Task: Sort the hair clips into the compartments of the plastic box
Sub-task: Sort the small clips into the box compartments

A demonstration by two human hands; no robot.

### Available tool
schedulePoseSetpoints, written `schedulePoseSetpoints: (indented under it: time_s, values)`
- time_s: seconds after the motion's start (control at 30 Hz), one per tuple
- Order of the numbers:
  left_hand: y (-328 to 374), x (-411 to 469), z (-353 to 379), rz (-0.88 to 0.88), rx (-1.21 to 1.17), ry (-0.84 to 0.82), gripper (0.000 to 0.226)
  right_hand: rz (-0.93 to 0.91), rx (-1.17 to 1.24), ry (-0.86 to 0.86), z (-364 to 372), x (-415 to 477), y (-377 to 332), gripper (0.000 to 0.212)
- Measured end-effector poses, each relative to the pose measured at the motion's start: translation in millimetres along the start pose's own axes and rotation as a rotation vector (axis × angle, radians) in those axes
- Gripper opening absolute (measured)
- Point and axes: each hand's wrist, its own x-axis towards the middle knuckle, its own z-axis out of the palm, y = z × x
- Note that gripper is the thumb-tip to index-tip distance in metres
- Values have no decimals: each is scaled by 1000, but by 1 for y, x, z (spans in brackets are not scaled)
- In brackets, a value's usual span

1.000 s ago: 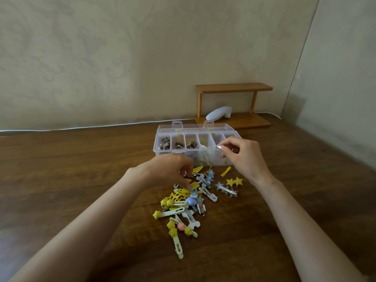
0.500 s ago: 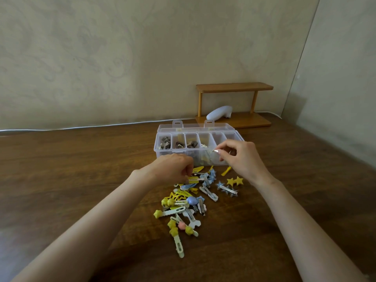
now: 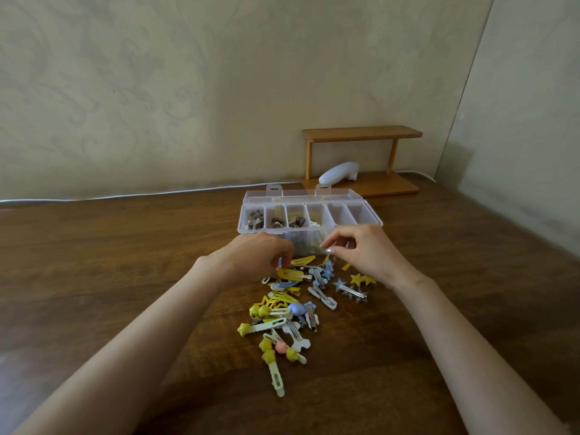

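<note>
The clear plastic box [image 3: 372, 215] stands open on the wooden table, its lid folded back. Its three left back compartments hold dark brown clips [image 3: 277, 221]; a fourth holds pale ones. In front of it lies a loose pile of hair clips [image 3: 292, 312], yellow, blue, white and pink. My left hand [image 3: 257, 255] is curled over the pile's far end, its fingertips pinching a long yellow hair clip [image 3: 293, 273]. My right hand [image 3: 367, 254] hovers at the box's front wall above the pile, fingers loosely curled, with nothing visible in them. Both hands hide the box's front row.
A small wooden shelf [image 3: 361, 133] stands at the back against the wall, with a white object [image 3: 339, 172] under it. A white cable [image 3: 125, 194] runs along the table's back edge. A yellow star clip [image 3: 361, 279] and a blue star clip [image 3: 348, 288] lie right of the pile.
My right hand has drawn back from over the box's compartments toward the pile. My left hand has stayed at the pile's far end, shifting slightly on the yellow clip.
</note>
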Motion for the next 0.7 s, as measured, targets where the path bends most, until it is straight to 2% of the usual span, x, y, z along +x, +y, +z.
schedulePoseSetpoints:
  time_s: [0.3, 0.47, 0.7]
  values:
    - [0, 1, -2, -24, -30, -71, 21, 6, -34, -84, 1, 0, -3, 9]
    - [10, -6, -9, 9, -157, -16, 21, -13, -41, -103, 1, 0, -4, 8]
    - [9, -51, -8, 17, -254, -42, 22, -108, 12, -203, 12, -5, -23, 8]
